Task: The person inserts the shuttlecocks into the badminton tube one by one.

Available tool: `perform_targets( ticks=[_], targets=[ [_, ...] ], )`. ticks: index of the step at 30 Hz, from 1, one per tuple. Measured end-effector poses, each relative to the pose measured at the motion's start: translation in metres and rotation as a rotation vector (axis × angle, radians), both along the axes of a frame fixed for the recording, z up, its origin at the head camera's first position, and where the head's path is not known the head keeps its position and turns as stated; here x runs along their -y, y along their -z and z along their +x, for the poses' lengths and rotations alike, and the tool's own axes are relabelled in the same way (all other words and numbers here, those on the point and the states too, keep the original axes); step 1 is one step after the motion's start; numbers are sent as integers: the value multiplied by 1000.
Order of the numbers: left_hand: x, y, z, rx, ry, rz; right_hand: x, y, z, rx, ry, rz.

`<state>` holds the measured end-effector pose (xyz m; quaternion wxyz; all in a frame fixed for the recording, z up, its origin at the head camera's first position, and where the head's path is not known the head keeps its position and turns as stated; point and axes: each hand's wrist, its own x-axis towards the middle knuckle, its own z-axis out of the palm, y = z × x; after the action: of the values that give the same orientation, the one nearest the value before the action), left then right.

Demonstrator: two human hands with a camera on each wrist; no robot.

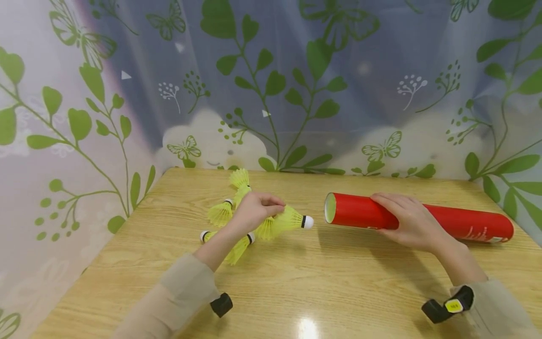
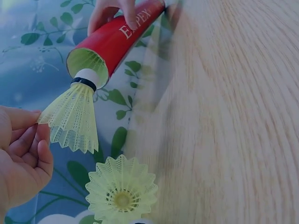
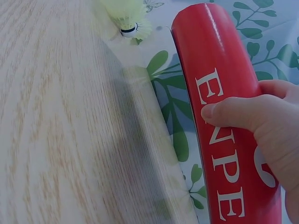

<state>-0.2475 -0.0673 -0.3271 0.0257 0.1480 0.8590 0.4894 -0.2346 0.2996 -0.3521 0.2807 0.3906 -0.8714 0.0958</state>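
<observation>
The right hand [image 1: 408, 220] grips the red tube [image 1: 461, 222] while the left hand [image 1: 256, 209] pinches a shuttlecock [image 1: 293, 220] just off the tube's open end, others [image 1: 220, 214] lying farther out from it, apparently an insertion step, next requiring base-to-opening alignment.

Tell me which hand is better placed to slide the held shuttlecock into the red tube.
Probably the left hand: its fingers pinch the shuttlecock by its skirt, white tip facing the open end of the tube. The right hand is gripping the tube.
</observation>
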Motion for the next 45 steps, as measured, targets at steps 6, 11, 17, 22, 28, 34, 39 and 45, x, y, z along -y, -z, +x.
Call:
perform_targets(
  ticks=[6,11,17,22,28,34,39,45],
  targets=[
    [-10,-6,-1,-63,4,41,-2,2,-1,-2,-11,-10],
    [-20,-8,-4,-94,-27,118,-3,1,-1,0,-21,-16],
    [-33,-10,-7,-114,-43,148,-1,0,-1,3,-7,-26],
    [-45,-9,-8,-141,-29,148,-1,1,-1,-1,-1,-17],
    [-59,-5,-4,-206,-7,122,0,2,0,-9,-6,-2],
    [-70,-3,-2,-215,4,122,1,3,-1,-19,6,1],
    [-77,-1,-2,-229,3,116,2,2,-2,-26,14,1],
    [-84,2,-1,-263,16,78,2,2,-2,-25,16,-3]
  ],
)
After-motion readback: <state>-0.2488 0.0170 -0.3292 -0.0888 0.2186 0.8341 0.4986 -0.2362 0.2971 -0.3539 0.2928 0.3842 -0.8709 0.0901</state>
